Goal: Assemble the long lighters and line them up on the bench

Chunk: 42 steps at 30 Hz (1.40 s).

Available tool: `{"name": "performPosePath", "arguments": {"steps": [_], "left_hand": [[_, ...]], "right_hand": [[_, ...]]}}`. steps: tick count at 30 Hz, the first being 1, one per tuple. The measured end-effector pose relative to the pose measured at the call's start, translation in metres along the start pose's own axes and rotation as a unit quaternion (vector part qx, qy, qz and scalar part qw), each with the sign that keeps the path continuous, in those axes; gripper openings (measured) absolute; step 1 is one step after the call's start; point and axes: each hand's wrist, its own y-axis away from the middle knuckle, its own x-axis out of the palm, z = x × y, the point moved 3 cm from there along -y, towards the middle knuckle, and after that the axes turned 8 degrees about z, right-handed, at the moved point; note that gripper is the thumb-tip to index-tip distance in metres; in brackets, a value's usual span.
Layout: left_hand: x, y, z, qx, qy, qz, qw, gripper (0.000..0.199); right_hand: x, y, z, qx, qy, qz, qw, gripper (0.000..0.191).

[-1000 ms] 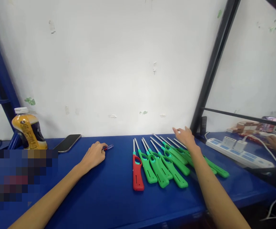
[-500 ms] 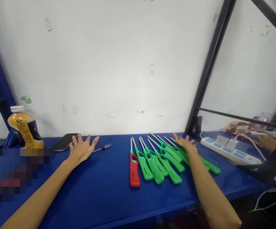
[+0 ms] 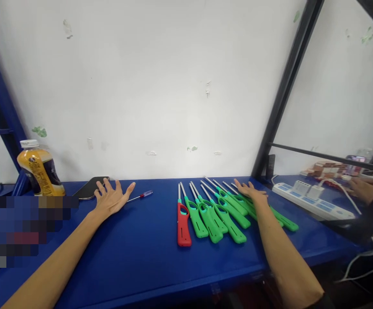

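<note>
My left hand point(image 3: 111, 200) is open, fingers spread, beside a dark phone point(image 3: 89, 189) and a small screwdriver point(image 3: 146, 194) with a clear handle. It holds nothing. My right hand point(image 3: 250, 192) is open with nothing in it, over the right part of a row of green lighters point(image 3: 210, 223). The forearm and hand hide parts of some of them. One red lighter point(image 3: 183, 227) lies at the left end of the row, its metal tip toward the wall.
A yellow drink bottle point(image 3: 41, 169) stands at the left of the blue table point(image 3: 134, 257). On the right are a white power strip point(image 3: 313, 201) with chargers, a black frame post point(image 3: 284, 94) and another person's hand point(image 3: 365, 189). The lower left is pixelated.
The view has shifted slightly, so the table items appear a little higher and further right. My right hand's fingers look closer together; both hands remain in about the same places.
</note>
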Motion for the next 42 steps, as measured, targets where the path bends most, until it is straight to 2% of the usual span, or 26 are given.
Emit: {"name": "performPosePath", "arguments": {"steps": [7,11,18,24,27,32,37,42], "left_hand": [[-0.001,0.004,-0.007,0.041,-0.002,0.003,0.999,0.055],[0.002,0.006,-0.011,0.064,-0.004,0.008,0.998,0.054],[0.009,0.005,-0.010,0.073,0.000,0.016,0.997,0.054],[0.006,0.007,-0.014,0.091,0.008,0.020,0.996,0.054],[0.002,0.010,-0.022,0.138,0.014,0.021,0.990,0.052],[-0.004,0.017,-0.039,0.265,0.029,0.032,0.963,0.042],[0.000,0.023,-0.048,0.339,0.053,0.076,0.936,0.033],[0.000,0.029,-0.054,0.362,0.066,0.083,0.926,0.032]], "right_hand": [[0.003,-0.004,-0.001,0.000,0.013,0.009,1.000,0.036],[0.005,-0.008,0.000,0.007,0.018,0.010,1.000,0.040],[0.005,-0.009,0.002,0.019,0.018,0.003,1.000,0.039],[0.005,-0.009,0.005,0.012,0.016,-0.015,1.000,0.041],[0.005,-0.007,0.004,0.006,0.017,-0.031,0.999,0.041],[0.001,0.000,0.004,-0.010,0.022,-0.077,0.997,0.040],[-0.010,0.017,0.021,-0.064,0.026,-0.144,0.987,0.040],[-0.026,0.047,0.062,-0.210,0.015,-0.184,0.960,0.039]]}}
